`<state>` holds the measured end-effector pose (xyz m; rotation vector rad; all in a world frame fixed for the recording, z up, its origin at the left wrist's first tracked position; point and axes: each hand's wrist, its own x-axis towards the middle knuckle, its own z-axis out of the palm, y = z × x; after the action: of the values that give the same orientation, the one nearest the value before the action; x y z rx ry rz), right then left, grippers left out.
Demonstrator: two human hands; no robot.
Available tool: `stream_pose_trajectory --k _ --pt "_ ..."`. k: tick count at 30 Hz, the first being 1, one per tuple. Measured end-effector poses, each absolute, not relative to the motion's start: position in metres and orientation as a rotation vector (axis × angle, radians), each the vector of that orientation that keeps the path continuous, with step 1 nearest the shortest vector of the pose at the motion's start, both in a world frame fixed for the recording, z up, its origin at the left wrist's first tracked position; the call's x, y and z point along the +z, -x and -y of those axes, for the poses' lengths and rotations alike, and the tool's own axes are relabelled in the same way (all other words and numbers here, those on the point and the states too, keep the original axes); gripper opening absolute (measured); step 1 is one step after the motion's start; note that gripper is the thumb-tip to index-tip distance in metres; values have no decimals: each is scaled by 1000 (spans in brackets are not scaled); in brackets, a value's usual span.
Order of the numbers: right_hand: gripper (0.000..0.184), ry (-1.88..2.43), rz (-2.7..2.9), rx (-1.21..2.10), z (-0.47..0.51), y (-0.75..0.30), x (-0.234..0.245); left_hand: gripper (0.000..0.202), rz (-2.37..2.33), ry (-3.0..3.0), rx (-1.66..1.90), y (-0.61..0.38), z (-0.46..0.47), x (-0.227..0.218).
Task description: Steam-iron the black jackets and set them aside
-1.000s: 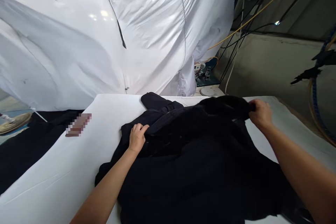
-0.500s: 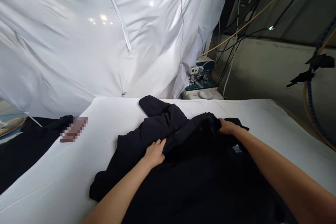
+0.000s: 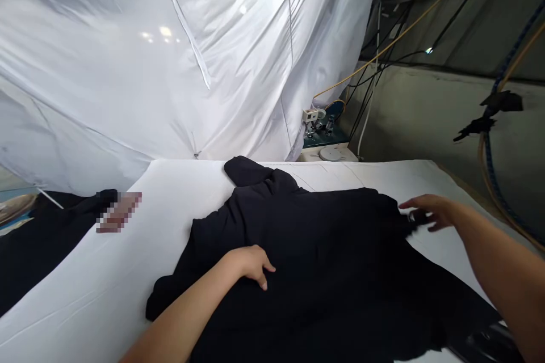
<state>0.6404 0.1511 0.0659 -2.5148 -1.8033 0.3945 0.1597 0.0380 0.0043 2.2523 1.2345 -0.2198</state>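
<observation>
A black garment (image 3: 323, 261) lies spread over a white padded table (image 3: 128, 272). My left hand (image 3: 249, 262) rests on the cloth near its left middle, fingers curled downward and pressing the fabric, nothing gripped. My right hand (image 3: 430, 212) is at the garment's right edge with fingers stretched out; its thumb and fingers touch a dark corner of the cloth there. A sleeve or folded end (image 3: 244, 171) of the garment points toward the back of the table.
A large white sheet (image 3: 170, 57) hangs behind the table. A second dark cloth (image 3: 38, 244) lies off the left side. Cables (image 3: 383, 39) and a small machine (image 3: 321, 127) stand at the back right; a hose (image 3: 494, 147) hangs at the far right.
The bunched upper layer of the garment has been pulled out flat. My right hand moved to the right edge and spread its fingers; my left hand slid down a little.
</observation>
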Motion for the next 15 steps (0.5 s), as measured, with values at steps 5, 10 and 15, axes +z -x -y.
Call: stream_pose_trajectory --k 5,10,15 --pt "86 2582 1779 938 -143 -589 30 48 -1820 -2128 114 -148 -50 -19" --pt "74 2425 1957 405 -159 -550 10 69 -2160 -1792 6 -132 -74 -51" --pt "55 2774 1566 -36 -177 -546 24 64 -2321 -1730 33 -138 -86 -55"
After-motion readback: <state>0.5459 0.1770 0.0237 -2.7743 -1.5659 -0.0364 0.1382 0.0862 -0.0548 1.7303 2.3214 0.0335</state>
